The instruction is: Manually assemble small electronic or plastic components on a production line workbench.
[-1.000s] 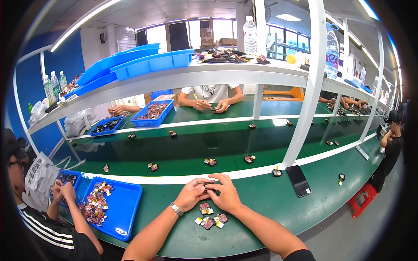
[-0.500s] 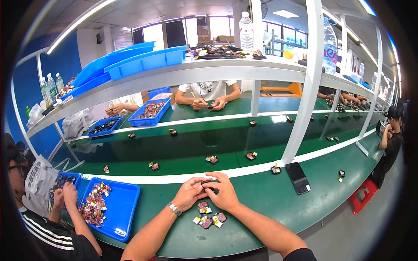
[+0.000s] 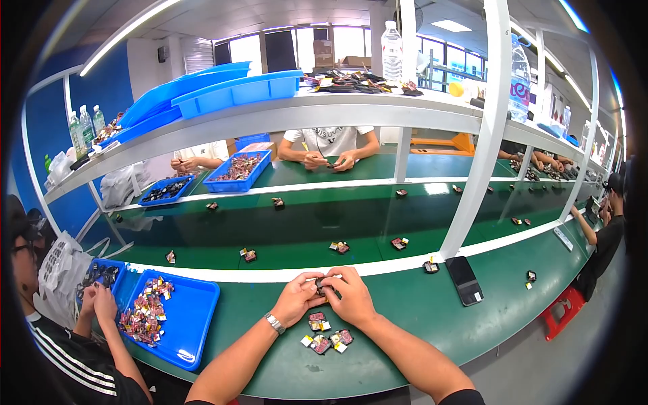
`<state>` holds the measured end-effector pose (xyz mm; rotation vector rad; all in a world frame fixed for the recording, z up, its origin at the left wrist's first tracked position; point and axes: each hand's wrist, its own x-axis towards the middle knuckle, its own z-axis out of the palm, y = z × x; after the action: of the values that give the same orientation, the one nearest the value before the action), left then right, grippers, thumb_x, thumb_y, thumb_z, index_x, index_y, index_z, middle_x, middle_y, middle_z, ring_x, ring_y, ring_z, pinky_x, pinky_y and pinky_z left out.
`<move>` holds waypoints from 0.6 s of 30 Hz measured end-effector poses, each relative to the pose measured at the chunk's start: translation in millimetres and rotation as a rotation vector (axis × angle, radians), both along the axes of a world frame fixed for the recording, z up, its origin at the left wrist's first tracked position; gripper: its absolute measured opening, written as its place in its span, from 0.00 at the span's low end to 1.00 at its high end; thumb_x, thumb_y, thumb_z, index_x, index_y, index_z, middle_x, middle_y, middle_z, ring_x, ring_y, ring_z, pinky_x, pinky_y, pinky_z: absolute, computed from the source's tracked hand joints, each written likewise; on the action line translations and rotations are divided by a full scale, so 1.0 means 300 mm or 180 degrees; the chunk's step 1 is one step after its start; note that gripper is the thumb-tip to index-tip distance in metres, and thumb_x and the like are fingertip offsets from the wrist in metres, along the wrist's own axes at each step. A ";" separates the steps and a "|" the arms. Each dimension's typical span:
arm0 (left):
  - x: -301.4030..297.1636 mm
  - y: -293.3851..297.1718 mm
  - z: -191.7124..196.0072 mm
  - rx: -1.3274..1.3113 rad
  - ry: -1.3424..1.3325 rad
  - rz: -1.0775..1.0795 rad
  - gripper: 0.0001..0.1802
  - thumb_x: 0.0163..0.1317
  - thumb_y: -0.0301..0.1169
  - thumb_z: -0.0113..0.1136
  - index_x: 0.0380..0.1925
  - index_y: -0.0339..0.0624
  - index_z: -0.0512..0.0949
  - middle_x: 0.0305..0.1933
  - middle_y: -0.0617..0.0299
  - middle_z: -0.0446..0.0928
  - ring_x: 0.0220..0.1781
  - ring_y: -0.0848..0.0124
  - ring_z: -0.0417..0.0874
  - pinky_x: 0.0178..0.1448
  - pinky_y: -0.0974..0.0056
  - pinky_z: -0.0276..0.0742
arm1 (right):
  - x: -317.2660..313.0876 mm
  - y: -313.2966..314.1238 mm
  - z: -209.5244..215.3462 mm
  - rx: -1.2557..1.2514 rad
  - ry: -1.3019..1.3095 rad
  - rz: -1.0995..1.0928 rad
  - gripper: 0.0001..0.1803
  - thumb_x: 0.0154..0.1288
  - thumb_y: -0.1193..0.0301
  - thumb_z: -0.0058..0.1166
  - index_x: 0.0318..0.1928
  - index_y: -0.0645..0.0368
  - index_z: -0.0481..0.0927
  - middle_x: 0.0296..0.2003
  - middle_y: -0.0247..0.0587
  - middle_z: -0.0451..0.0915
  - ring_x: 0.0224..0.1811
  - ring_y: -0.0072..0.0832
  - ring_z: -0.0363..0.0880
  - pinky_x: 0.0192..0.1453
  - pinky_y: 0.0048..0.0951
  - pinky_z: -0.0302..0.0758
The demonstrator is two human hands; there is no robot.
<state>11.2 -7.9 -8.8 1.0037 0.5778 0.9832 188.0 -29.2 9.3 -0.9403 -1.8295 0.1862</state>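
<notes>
At the near edge of the green worktop (image 3: 405,317), the left hand (image 3: 299,298) and right hand (image 3: 349,297) stay pressed together, fingers closed on a small dark part (image 3: 321,283), barely moved since a second ago. Finished-looking pieces (image 3: 324,334) lie just below. The part's shape is hidden by the fingers.

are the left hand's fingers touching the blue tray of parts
Apart. The head view shows bare green table between the left hand and the blue tray.

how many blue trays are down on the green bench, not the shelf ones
4: one left of my left hand, one at the neighbour's hands, two across the belt. Others may be hidden.
</notes>
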 end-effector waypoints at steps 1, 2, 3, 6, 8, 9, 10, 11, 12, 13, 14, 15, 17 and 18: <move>0.000 0.001 0.000 -0.0015 0.0004 -0.0024 0.16 0.73 0.26 0.45 0.59 0.39 0.65 0.55 0.56 0.76 0.57 0.68 0.79 0.62 0.60 0.78 | -0.001 0.001 0.001 0.0095 -0.0034 -0.0033 0.09 0.52 0.79 0.63 0.36 0.59 0.82 0.42 0.39 0.78 0.45 0.36 0.77 0.43 0.32 0.78; 0.000 0.001 0.000 -0.0030 0.0009 -0.0051 0.17 0.73 0.26 0.46 0.59 0.39 0.65 0.55 0.56 0.76 0.57 0.68 0.79 0.62 0.60 0.78 | -0.003 0.001 -0.002 0.0100 -0.0041 -0.0030 0.09 0.52 0.79 0.63 0.36 0.59 0.82 0.42 0.39 0.78 0.45 0.36 0.77 0.43 0.32 0.78; 0.001 0.001 0.002 -0.0025 0.0006 -0.0049 0.17 0.73 0.26 0.46 0.59 0.39 0.65 0.55 0.56 0.76 0.57 0.68 0.79 0.62 0.60 0.78 | -0.006 0.003 -0.007 0.0190 -0.0118 -0.0101 0.09 0.51 0.79 0.63 0.36 0.59 0.82 0.40 0.38 0.78 0.43 0.36 0.77 0.42 0.32 0.78; -0.002 -0.001 -0.001 -0.0044 0.0015 -0.0039 0.17 0.72 0.26 0.46 0.59 0.39 0.65 0.54 0.57 0.76 0.57 0.69 0.79 0.63 0.60 0.78 | -0.011 -0.001 -0.001 0.0264 -0.0189 -0.0180 0.09 0.51 0.79 0.64 0.35 0.59 0.82 0.38 0.38 0.78 0.41 0.35 0.78 0.42 0.33 0.78; -0.013 0.003 -0.013 -0.0047 0.0006 -0.0057 0.17 0.72 0.25 0.46 0.59 0.39 0.65 0.54 0.57 0.76 0.57 0.69 0.79 0.63 0.60 0.78 | -0.020 -0.013 0.013 0.0245 -0.0179 -0.0175 0.09 0.50 0.79 0.64 0.35 0.59 0.82 0.37 0.38 0.78 0.41 0.35 0.78 0.42 0.33 0.78; -0.012 0.003 -0.012 -0.0045 0.0003 -0.0058 0.17 0.72 0.25 0.46 0.59 0.39 0.65 0.54 0.57 0.76 0.57 0.69 0.79 0.63 0.60 0.78 | -0.022 -0.022 0.021 0.0187 -0.0232 -0.0207 0.09 0.50 0.78 0.64 0.35 0.59 0.82 0.37 0.38 0.78 0.40 0.35 0.78 0.42 0.33 0.78; -0.011 0.001 -0.009 -0.0049 0.0008 -0.0047 0.17 0.72 0.25 0.46 0.59 0.39 0.65 0.54 0.57 0.76 0.57 0.68 0.79 0.63 0.59 0.78 | -0.023 -0.025 0.025 0.0129 -0.0285 -0.0236 0.09 0.50 0.78 0.64 0.35 0.58 0.82 0.36 0.38 0.78 0.40 0.35 0.78 0.42 0.33 0.78; -0.011 -0.002 -0.006 -0.0054 0.0013 -0.0033 0.17 0.72 0.25 0.46 0.59 0.39 0.65 0.53 0.57 0.76 0.57 0.68 0.79 0.63 0.59 0.78 | -0.026 -0.021 0.020 0.0130 -0.0288 -0.0231 0.09 0.50 0.78 0.64 0.35 0.58 0.82 0.36 0.38 0.78 0.40 0.35 0.78 0.42 0.33 0.78; -0.006 -0.004 -0.001 -0.0056 0.0006 -0.0036 0.17 0.72 0.25 0.46 0.59 0.39 0.65 0.53 0.57 0.76 0.57 0.68 0.79 0.63 0.59 0.78 | -0.024 -0.014 0.010 0.0208 -0.0340 -0.0298 0.10 0.50 0.78 0.64 0.35 0.58 0.82 0.36 0.38 0.78 0.40 0.35 0.78 0.42 0.33 0.78; -0.002 -0.005 0.006 -0.0049 0.0029 -0.0056 0.16 0.72 0.25 0.46 0.59 0.39 0.65 0.54 0.57 0.76 0.57 0.68 0.79 0.63 0.59 0.78 | -0.023 -0.010 0.002 0.0286 -0.0393 -0.0363 0.10 0.50 0.78 0.64 0.36 0.58 0.83 0.36 0.37 0.78 0.40 0.35 0.78 0.42 0.33 0.78; 0.002 -0.006 0.008 -0.0042 0.0051 -0.0075 0.16 0.72 0.25 0.46 0.58 0.39 0.66 0.54 0.57 0.76 0.57 0.68 0.79 0.63 0.59 0.78 | -0.021 -0.009 -0.002 0.0284 -0.0400 -0.0362 0.10 0.50 0.78 0.64 0.36 0.58 0.83 0.36 0.37 0.78 0.40 0.35 0.78 0.42 0.33 0.78; 0.001 -0.005 0.007 -0.0037 0.0045 -0.0066 0.16 0.72 0.25 0.46 0.58 0.39 0.66 0.54 0.57 0.76 0.57 0.68 0.79 0.63 0.59 0.78 | -0.023 -0.006 -0.003 0.0325 -0.0415 -0.0371 0.10 0.50 0.78 0.64 0.36 0.58 0.83 0.36 0.37 0.78 0.40 0.35 0.78 0.42 0.33 0.78; 0.000 -0.001 0.003 -0.0051 0.0022 -0.0025 0.16 0.72 0.25 0.47 0.58 0.38 0.66 0.54 0.56 0.76 0.57 0.67 0.79 0.63 0.58 0.78 | -0.025 0.001 -0.004 0.0372 -0.0434 -0.0374 0.10 0.50 0.78 0.64 0.36 0.58 0.83 0.36 0.37 0.78 0.39 0.35 0.78 0.41 0.33 0.78; -0.001 -0.002 0.001 -0.0051 0.0018 -0.0017 0.16 0.72 0.25 0.47 0.58 0.38 0.66 0.54 0.56 0.76 0.57 0.67 0.79 0.63 0.58 0.78 | -0.025 0.002 -0.006 0.0423 -0.0421 -0.0363 0.10 0.50 0.78 0.64 0.36 0.58 0.83 0.36 0.37 0.78 0.39 0.34 0.78 0.41 0.33 0.79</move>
<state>10.9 -8.4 -8.3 0.9935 0.5864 0.9699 180.5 -28.5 7.4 -0.9790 -1.8775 -0.0692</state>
